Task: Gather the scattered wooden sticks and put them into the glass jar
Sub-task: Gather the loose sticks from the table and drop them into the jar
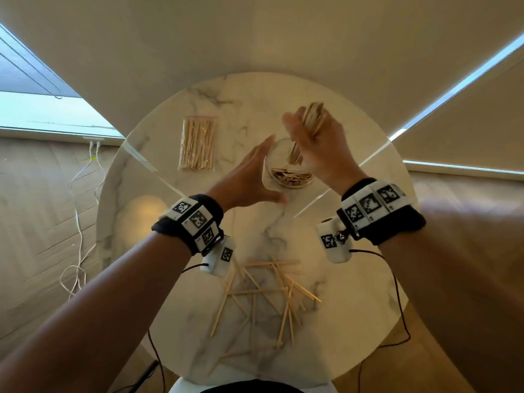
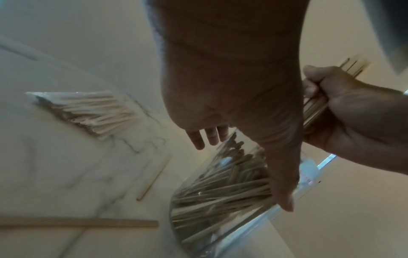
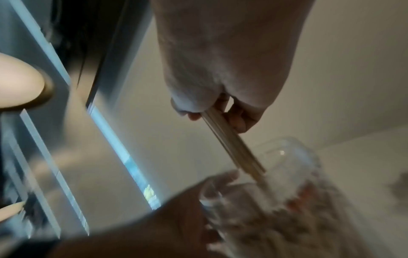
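Loading a bundle into a tilted jar. The right hand (image 1: 317, 143) has its fingers curled round a bundle of wooden sticks (image 1: 313, 116), thumb and fingertips clamping it at mid-length; the lower ends point down into the mouth of the glass jar (image 1: 286, 171). The left hand (image 1: 249, 177) cradles the jar, which leans on the marble table (image 1: 354, 279). Its fingers are straight and lie along the far side of the glass, the thumb along the near side; in the left wrist view they press the wall rather than curl round it. Many sticks already lie inside the jar.

To do this step well, it seems wise to keep the jar's tilt steady and its mouth turned toward the bundle. The stick ends should pass the rim before the grip loosens, and the bundle should slide along the glass wall instead of dropping. A loose release above the rim would probably let sticks fan out and catch on the edge, or spill onto the table.

More scattered sticks (image 1: 266, 293) lie crossed on the near part of the table, well apart from the jar, so the task looks only partly done. A clear bag of sticks (image 1: 197, 143) lies just left of the jar.
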Tool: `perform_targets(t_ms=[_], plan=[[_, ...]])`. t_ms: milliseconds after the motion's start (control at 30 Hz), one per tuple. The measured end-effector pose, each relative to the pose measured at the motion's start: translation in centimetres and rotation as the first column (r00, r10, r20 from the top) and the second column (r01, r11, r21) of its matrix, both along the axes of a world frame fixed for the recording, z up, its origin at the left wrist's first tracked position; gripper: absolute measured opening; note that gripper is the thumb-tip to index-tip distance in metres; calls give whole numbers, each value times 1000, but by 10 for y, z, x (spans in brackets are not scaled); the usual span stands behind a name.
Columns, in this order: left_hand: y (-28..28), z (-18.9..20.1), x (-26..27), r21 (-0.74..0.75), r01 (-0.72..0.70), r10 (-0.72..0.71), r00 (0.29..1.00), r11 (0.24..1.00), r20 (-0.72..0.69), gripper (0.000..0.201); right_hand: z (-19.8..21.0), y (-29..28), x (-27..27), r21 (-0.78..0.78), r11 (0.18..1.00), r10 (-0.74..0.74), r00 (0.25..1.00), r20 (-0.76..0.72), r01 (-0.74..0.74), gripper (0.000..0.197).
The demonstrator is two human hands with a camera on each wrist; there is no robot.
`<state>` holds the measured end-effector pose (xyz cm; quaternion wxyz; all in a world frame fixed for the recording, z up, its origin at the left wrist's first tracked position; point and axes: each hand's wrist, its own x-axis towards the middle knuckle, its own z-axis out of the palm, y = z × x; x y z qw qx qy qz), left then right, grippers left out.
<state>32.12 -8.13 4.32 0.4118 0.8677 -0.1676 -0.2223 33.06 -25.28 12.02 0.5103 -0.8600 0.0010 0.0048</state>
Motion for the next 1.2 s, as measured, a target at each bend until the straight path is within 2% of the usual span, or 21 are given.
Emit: perform_targets(t_ms=[67, 133, 167, 200, 300, 433, 467, 533, 633, 733, 800, 867, 1000, 1067, 1133, 1167, 1200], plan=[[0, -3, 2, -81, -21, 24, 999, 997, 38, 114, -15, -5, 1, -158, 959, 223, 971, -85, -234, 35], [1, -5, 3, -172, -24, 35, 997, 985, 64, 101, -16, -15, 3, -280, 807, 506, 853, -128, -521, 19], [2, -7, 4, -202, -18, 35, 996, 979, 81, 97, -13, -21, 5, -292, 748, 579, 801, -153, -596, 14], [3, -9, 4, -213, -14, 34, 995, 977, 92, 94, -8, -25, 8, -298, 732, 585, 790, -184, -612, 15], [6, -15, 4, -187, -30, 41, 998, 982, 50, 98, -6, -28, 18, -347, 771, 472, 845, -250, -533, 27], [8, -26, 2, -186, -54, 59, 998, 981, 21, 107, -14, -8, 24, -461, 621, 522, 773, -361, -634, 33], [8, -26, 2, -194, -60, 65, 998, 979, 20, 106, -9, -9, 26, -480, 617, 497, 782, -376, -623, 39], [9, -27, 2, -210, -66, 72, 997, 975, 21, 104, 6, -16, 27, -470, 664, 447, 813, -374, -581, 47], [9, -31, 2, -222, -63, 72, 997, 973, 34, 103, 20, -19, 17, -428, 707, 464, 826, -320, -563, 32], [9, -33, 2, -215, -66, 76, 996, 974, 36, 106, 4, -12, 8, -513, 641, 495, 819, -291, -570, 19], [9, -32, 2, -208, -68, 77, 996, 976, 37, 107, -7, -14, 12, -601, 623, 417, 863, -286, -501, 19], [10, -33, 1, -205, -59, 70, 997, 977, 43, 106, -7, -15, 14, -621, 639, 390, 887, -246, -453, 22], [11, -34, 2, -206, -57, 67, 997, 977, 44, 103, -2, -4, 7, -458, 718, 481, 849, -218, -524, 17], [10, -35, 2, -202, -52, 63, 997, 978, 51, 103, -3, -2, 5, -489, 678, 497, 833, -244, -548, 19], [10, -35, 2, -192, -62, 74, 996, 980, 59, 104, -8, -8, 6, -570, 584, 493, 810, -316, -578, 26], [10, -34, 2, -174, -60, 72, 995, 983, 69, 105, -9, -10, 5, -576, 580, 489, 812, -319, -576, 28], [12, -34, 1, -146, -51, 64, 994, 988, 85, 105, -9, -12, 2, -558, 614, 497, 822, -277, -559, 28]])
